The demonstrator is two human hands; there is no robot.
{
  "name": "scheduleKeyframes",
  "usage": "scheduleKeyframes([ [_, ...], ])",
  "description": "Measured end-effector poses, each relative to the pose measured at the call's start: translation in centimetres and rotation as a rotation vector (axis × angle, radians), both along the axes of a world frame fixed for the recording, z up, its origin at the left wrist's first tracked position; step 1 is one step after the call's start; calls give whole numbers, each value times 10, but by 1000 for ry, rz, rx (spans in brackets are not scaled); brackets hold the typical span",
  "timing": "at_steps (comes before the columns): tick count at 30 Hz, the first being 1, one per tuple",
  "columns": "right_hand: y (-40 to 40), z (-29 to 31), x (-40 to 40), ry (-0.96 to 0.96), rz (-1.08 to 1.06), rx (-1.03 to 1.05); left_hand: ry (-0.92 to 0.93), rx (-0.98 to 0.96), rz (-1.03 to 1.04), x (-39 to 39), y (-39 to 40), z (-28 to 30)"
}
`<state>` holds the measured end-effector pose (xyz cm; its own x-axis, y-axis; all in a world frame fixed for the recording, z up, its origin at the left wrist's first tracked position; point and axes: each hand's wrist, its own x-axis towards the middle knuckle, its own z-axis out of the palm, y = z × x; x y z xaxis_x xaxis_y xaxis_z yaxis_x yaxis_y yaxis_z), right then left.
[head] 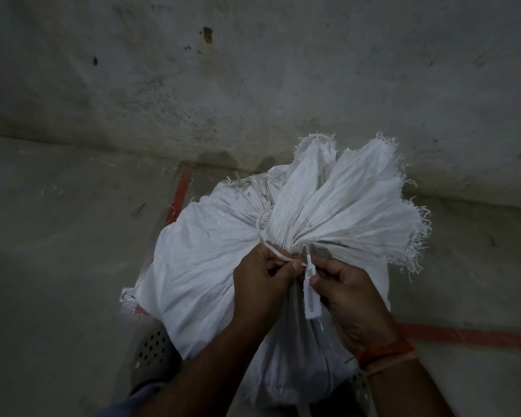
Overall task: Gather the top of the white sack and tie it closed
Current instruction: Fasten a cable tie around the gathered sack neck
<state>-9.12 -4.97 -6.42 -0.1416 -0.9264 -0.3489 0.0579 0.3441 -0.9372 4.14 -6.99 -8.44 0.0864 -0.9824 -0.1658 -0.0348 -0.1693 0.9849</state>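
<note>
White sack (211,260): woven, full, centre of view, resting on a grey perforated seat (151,353); top gathered into a frayed fan spreading up and right of the neck; white plastic tie (263,233): looped round the gathered neck, its tail running down toward the hands; left hand (262,284): just below the neck, fingers pinched on the strap; right hand (348,299): beside it, fingers gripping the tie's flat tag end (310,296); red-orange wristband (385,355): on the right wrist; red floor line (179,191): left of and behind the sack.
</note>
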Motion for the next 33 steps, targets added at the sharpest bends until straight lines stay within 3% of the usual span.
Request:
scheduleKeyframes([
  [26,0,-3,-6,-52,-13,-7,168,-34,-56,-3,2,-5],
  [33,1,8,-1,-221,34,-17,308,10,-21,-7,5,-4],
])
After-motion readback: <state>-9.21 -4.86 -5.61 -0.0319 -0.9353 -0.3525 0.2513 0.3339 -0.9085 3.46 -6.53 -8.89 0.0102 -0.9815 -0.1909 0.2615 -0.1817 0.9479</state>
